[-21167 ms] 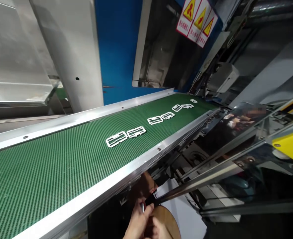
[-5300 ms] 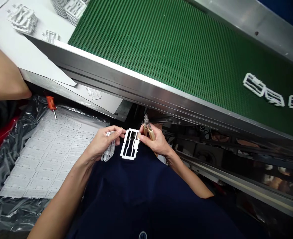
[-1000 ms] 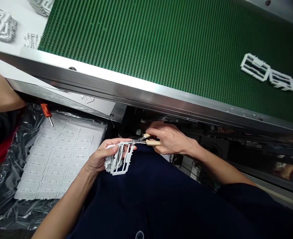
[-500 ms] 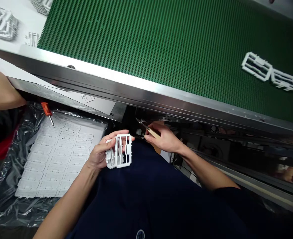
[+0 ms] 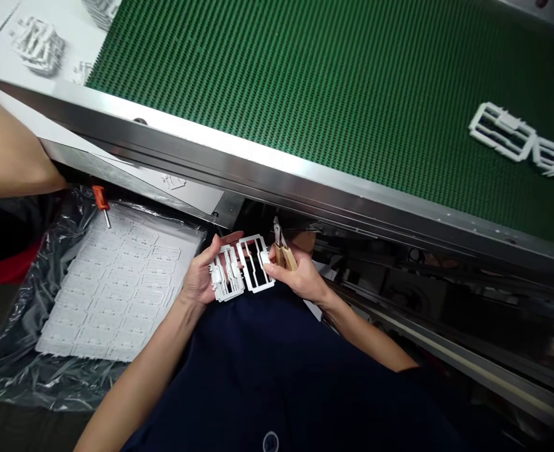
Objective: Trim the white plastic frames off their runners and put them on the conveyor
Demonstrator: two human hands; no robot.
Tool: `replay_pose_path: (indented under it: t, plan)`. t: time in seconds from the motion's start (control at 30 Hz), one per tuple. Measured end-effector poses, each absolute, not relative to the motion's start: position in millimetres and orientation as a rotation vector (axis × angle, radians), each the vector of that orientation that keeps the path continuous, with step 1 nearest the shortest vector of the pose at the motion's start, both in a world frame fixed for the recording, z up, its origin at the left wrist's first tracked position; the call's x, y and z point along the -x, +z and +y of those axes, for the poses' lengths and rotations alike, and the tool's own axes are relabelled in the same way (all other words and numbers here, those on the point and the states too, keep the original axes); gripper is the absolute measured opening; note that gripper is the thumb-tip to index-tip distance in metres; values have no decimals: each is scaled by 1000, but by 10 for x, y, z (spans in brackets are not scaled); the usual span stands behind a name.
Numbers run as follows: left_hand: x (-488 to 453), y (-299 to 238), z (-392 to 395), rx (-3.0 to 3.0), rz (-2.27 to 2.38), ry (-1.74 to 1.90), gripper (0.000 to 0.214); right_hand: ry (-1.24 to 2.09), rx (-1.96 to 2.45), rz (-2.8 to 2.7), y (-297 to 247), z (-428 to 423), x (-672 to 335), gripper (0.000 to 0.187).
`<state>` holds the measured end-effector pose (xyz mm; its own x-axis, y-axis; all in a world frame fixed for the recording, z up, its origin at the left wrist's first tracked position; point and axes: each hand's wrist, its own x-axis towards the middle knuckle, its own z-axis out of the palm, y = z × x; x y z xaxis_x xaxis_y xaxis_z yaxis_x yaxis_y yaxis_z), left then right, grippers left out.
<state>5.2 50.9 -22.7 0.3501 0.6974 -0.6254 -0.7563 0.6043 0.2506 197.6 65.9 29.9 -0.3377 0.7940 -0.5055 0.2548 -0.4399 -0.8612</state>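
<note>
My left hand (image 5: 204,275) grips a bundle of white moulded plastic parts (image 5: 226,274) low over my dark navy shirt. A white plastic frame (image 5: 255,263) with long slots sits against the bundle's right side, and its right edge touches the fingers of my right hand (image 5: 298,274). That hand holds small wood-handled side cutters (image 5: 283,254), their metal jaws pointing up just beyond the frame. Parts of the bundle overlap, so its inner pieces are hidden.
A green studded conveyor belt (image 5: 305,107) with a steel side rail (image 5: 277,179) runs above my hands, carrying white plastic frames (image 5: 501,132). To the left, a tray of white parts (image 5: 117,289) lies on black plastic sheeting, beside an orange-handled screwdriver (image 5: 100,198). Another person's forearm (image 5: 8,147) is at far left.
The cutters have swung from pointing left to pointing up. The slotted frame now sits to the right of the bundle, and my hands are closer together.
</note>
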Motion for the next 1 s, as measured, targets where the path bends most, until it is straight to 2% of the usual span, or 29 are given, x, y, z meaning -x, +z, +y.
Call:
replay_pose_path:
  t: [0.17,0.3,0.43,0.53,0.63,0.77,0.87,1.0]
  plan:
    - [-198,-235,469,136,800,1022,46,1943,1460,-1398,166,619,-1827,26]
    - [-336,-285,338,188,915,1104,44,1657,1641,-1829,79,524,-1657,20]
    - [-298,-451,175,167,1153,1202,32,1448,1578,-2237,-25,502,-1567,27]
    - [29,-657,14,127,1357,1198,26,1404,1587,-2259,-231,688,-1443,37]
    - [611,-955,-284,64,1660,1038,22,1161,1744,-2179,-559,1081,-1182,48]
    - [1344,-1447,-856,-79,2064,590,17,687,1944,-2120,-1004,1629,-698,53]
    - [1562,-1800,-1162,-306,2160,298,22,495,2018,-2095,-1238,1841,-404,59]
    - [1514,-2176,-1262,-646,2133,88,31,130,2098,-2043,-1400,1888,-266,69]
